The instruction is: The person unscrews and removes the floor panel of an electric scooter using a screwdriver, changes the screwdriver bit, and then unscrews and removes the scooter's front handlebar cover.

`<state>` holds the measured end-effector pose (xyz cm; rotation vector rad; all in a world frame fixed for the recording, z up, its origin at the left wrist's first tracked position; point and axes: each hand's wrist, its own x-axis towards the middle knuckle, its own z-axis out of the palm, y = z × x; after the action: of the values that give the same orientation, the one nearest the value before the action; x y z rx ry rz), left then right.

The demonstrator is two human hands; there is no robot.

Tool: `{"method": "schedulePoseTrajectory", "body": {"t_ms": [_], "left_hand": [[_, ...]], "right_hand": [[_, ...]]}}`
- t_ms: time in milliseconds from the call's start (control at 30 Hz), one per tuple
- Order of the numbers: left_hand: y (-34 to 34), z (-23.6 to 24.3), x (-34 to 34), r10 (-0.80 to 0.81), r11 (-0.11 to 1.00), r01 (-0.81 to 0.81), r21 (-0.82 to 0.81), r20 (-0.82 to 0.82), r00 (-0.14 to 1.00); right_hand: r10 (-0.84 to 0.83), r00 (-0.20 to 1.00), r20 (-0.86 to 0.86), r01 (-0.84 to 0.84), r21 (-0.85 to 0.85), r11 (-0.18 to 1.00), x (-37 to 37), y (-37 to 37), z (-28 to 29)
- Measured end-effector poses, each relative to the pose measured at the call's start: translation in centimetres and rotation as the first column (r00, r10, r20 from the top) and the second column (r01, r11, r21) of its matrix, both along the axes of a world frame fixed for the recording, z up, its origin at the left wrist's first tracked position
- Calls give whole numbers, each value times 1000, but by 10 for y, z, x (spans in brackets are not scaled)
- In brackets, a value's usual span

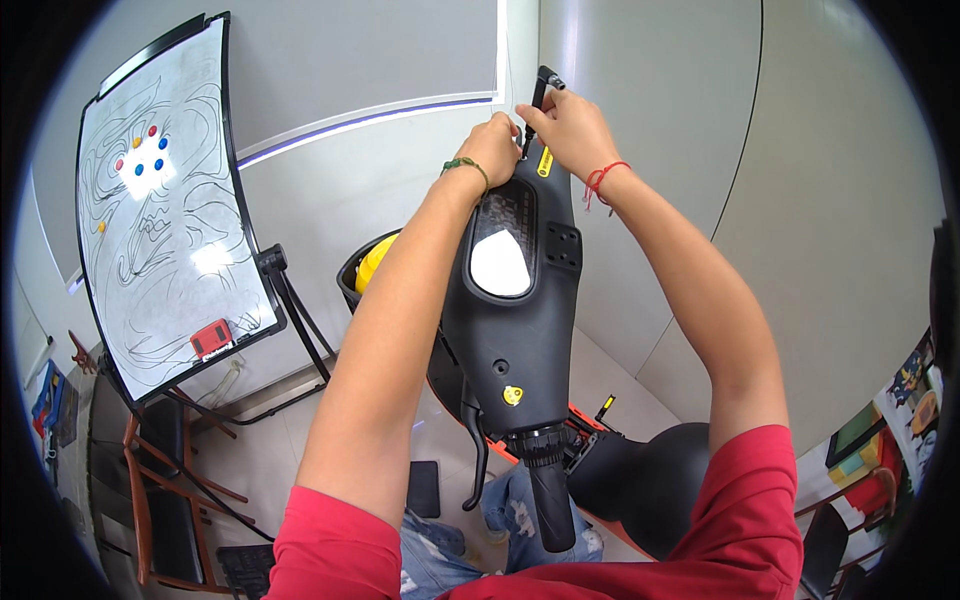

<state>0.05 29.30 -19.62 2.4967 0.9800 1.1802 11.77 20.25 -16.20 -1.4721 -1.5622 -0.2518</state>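
A black scooter handlebar cover (520,340) stretches away from me, with a glossy display panel (503,225) in its top. At its far end, my right hand (572,125) is closed round a black rod with a jointed, angled head (548,76), held nearly upright. The rod's lower end meets the cover beside a yellow sticker (545,161). My left hand (492,148) is closed at the left of the rod's base; what its fingers pinch is hidden. Nearest me are the black rubber grip (552,505) and a brake lever (477,450).
A whiteboard (170,230) with magnets and a red eraser stands left on a black frame. A black basket (347,277) with a yellow item sits beyond my left forearm. The black seat (650,480) lies at lower right. Wooden-framed chairs (170,510) stand at lower left.
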Motion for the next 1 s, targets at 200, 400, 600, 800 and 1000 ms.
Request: {"method": "schedulePoseTrajectory", "body": {"t_ms": [200, 400, 600, 800, 1000], "left_hand": [[5, -3, -1, -2, 999, 2, 51, 9, 1000], [6, -2, 0, -2, 999, 2, 37, 4, 1000], [4, 0, -1, 21, 999, -21, 32, -4, 1000], [-1, 2, -1, 26, 1000, -26, 0, -23, 999], [0, 2, -3, 32, 999, -32, -4, -18, 999]], "right_hand": [[24, 997, 79, -26, 22, 999, -4, -1, 1], [152, 988, 38, -149, -57, 987, 4, -6, 3], [49, 997, 58, -43, -104, 994, -9, -16, 7], [9, 997, 72, -8, -15, 1000, 1, -7, 2], [101, 987, 129, -89, -94, 992, -3, -15, 11]]}}
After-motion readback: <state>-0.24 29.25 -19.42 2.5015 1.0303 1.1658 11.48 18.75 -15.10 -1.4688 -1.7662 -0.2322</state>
